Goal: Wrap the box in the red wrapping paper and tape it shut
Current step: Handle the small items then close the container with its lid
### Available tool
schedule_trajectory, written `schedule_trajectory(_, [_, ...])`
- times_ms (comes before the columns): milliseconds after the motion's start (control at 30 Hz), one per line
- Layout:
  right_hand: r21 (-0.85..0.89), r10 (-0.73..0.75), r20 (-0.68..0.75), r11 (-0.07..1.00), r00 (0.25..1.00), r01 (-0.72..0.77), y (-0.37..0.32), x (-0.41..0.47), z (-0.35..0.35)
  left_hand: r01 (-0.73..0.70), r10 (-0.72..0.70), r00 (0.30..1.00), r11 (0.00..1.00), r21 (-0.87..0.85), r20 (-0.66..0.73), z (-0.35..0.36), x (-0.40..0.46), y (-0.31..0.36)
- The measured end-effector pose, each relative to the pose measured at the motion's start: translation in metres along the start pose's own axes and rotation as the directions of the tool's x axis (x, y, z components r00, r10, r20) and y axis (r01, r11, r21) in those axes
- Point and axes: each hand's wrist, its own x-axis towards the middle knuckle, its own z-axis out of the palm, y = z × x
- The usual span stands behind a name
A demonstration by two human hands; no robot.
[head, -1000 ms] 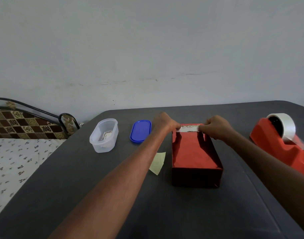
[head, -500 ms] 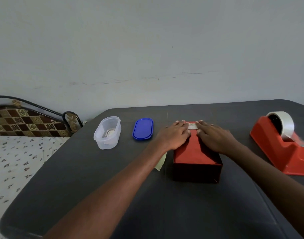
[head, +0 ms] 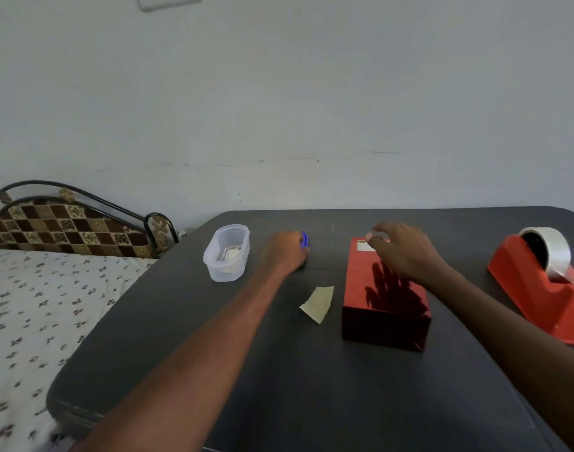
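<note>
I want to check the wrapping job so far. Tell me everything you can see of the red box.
The red box is a rectangular block covered in glossy red paper that mirrors the hand above it. It lies flat on the dark table, long side running away from the camera. A pale strip shows at its far end. The right hand hovers over that end; contact cannot be told.

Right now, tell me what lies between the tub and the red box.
In the head view, the left hand over the blue lid, and nearer, a yellow paper scrap, lie between tub and box.
</note>
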Motion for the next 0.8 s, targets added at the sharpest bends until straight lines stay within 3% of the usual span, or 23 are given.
schedule_trajectory(133, [0.349, 0.061, 0.036, 0.935, 0.997, -0.070, -0.030, 0.012, 0.010, 0.001, -0.026, 0.988, 0.986, 0.166, 0.149, 0.010, -0.001, -0.011])
schedule_trajectory(233, [0.662, 0.171, 0.233, 0.694, 0.957, -0.285, -0.056, 0.027, 0.024, -0.064, 0.024, 0.990, 0.953, 0.296, 0.136, 0.021, 0.004, -0.025])
schedule_trajectory(300, [0.715, 0.208, 0.352, 0.569, 0.913, -0.405, -0.067, 0.037, 0.033, -0.109, 0.085, 0.992, 0.949, 0.297, 0.091, 0.022, 0.004, -0.030])
schedule_trajectory(400, [0.692, 0.261, 0.448, 0.505, 0.855, -0.517, -0.075, 0.049, 0.047, -0.168, 0.157, 0.986, 0.950, 0.262, 0.063, 0.011, -0.001, -0.030])
schedule_trajectory(467, [0.674, 0.296, 0.506, 0.450, 0.810, -0.585, -0.080, 0.055, 0.056, -0.117, 0.122, 0.992, 0.973, 0.198, -0.016, -0.002, -0.004, -0.029])
schedule_trajectory(533, [0.646, 0.313, 0.561, 0.413, 0.766, -0.642, -0.086, 0.059, 0.064, -0.017, 0.026, 0.989, 0.998, 0.060, -0.147, -0.016, -0.004, -0.036])
schedule_trajectory(600, [0.606, 0.318, 0.609, 0.405, 0.727, -0.685, -0.094, 0.064, 0.073, 0.085, -0.134, 0.969, 0.970, -0.229, -0.208, -0.031, -0.004, -0.051])
schedule_trajectory(700, [0.549, 0.320, 0.658, 0.416, 0.682, -0.725, -0.111, 0.067, 0.086, 0.189, -0.335, 0.939, 0.698, -0.691, -0.081, -0.057, -0.011, -0.068])
schedule_trajectory(800, [0.602, 0.326, 0.612, 0.399, 0.721, -0.692, -0.135, 0.071, 0.100, 0.233, -0.392, 0.919, 0.468, -0.852, 0.036, -0.082, -0.023, -0.083])
